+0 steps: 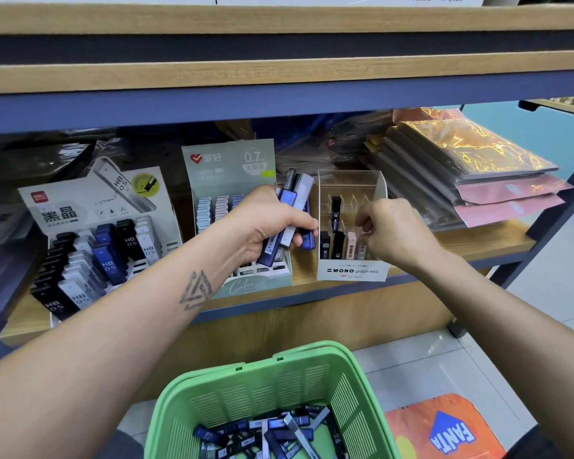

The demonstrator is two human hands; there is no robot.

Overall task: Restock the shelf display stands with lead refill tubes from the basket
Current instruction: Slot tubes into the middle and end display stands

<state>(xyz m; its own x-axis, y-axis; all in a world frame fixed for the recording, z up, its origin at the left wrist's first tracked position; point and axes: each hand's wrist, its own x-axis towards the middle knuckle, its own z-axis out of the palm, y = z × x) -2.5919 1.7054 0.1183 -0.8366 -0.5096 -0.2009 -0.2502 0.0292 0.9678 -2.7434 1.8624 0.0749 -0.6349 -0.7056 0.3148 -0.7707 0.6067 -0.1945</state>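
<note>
My left hand (265, 223) grips a bunch of blue, white and grey lead refill tubes (292, 210) in front of the pale green 0.7 display stand (232, 180). At the front row of the clear MONO graph stand (352, 271), my right hand (391, 230) has its fingers curled over a slot beside a pink tube (351, 245); whether it pinches a tube is hidden. The green basket (212, 389) below holds several loose tubes (272, 435). A grey HB 0.5 stand (90, 207) with black, white and blue tubes sits at the left.
All three stands sit on a wooden shelf (461, 241), with stacked plastic-wrapped packs (471, 170) at its right end and dark wrapped goods behind. Another shelf board (279, 74) hangs close overhead. An orange mat (444, 429) lies on the tiled floor by the basket.
</note>
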